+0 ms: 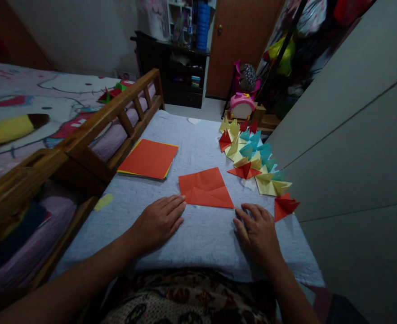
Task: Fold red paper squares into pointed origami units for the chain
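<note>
A: Where is the creased orange sheet (206, 189) placed?
B: On the cloth-covered table (205, 243). It is found at two o'clock from the left hand (164, 218) and at ten from the right hand (259, 227).
A: How is its long axis turned?
B: Roughly nine to three, it is judged, as is the near edge.
A: Which hand is set nearer?
B: The left: its fingertips are laid at the sheet's eight o'clock corner. The palm is turned down, fingers stretched and together, nothing gripped.
A: And the right?
B: It is held half-open, fingers loosely curved, nothing visibly grasped, just beside the four o'clock corner. Whether that corner is touched cannot be told.
</note>
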`<state>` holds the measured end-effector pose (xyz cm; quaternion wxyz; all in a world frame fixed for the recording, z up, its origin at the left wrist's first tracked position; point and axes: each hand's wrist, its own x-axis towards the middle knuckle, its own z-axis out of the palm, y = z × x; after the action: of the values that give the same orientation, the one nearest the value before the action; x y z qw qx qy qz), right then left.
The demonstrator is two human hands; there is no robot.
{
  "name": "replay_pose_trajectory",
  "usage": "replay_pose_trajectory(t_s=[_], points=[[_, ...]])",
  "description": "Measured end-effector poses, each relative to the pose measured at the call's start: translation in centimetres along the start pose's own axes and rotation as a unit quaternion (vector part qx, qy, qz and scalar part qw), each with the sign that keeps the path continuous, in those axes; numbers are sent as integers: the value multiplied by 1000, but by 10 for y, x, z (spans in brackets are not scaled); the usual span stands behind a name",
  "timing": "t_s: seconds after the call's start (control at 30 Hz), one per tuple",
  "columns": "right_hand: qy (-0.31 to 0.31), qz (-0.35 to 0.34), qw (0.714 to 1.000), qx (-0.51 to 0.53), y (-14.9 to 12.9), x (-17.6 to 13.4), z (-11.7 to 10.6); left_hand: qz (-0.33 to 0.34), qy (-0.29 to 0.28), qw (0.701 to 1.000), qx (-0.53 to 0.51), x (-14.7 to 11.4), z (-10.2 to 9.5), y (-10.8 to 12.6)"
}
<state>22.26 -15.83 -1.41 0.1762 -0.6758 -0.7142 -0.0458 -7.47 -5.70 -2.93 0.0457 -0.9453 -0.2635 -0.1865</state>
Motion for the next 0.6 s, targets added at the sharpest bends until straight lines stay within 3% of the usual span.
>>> replay_pose_trajectory(t_s=[0.17,0.33,0.5,0.6], points=[[32,4,997,76,-16,25,6,-3,42,999,1,-2,0,1],[-3,18,997,72,-29,48,19,-28,48,998,-22,1,-5,1],[-7,10,994,110,-31,51,24,-79,80,993,-42,15,-18,13],[17,-10,994,110,-41,47,22,-31,74,993,-87,30,-21,28]])
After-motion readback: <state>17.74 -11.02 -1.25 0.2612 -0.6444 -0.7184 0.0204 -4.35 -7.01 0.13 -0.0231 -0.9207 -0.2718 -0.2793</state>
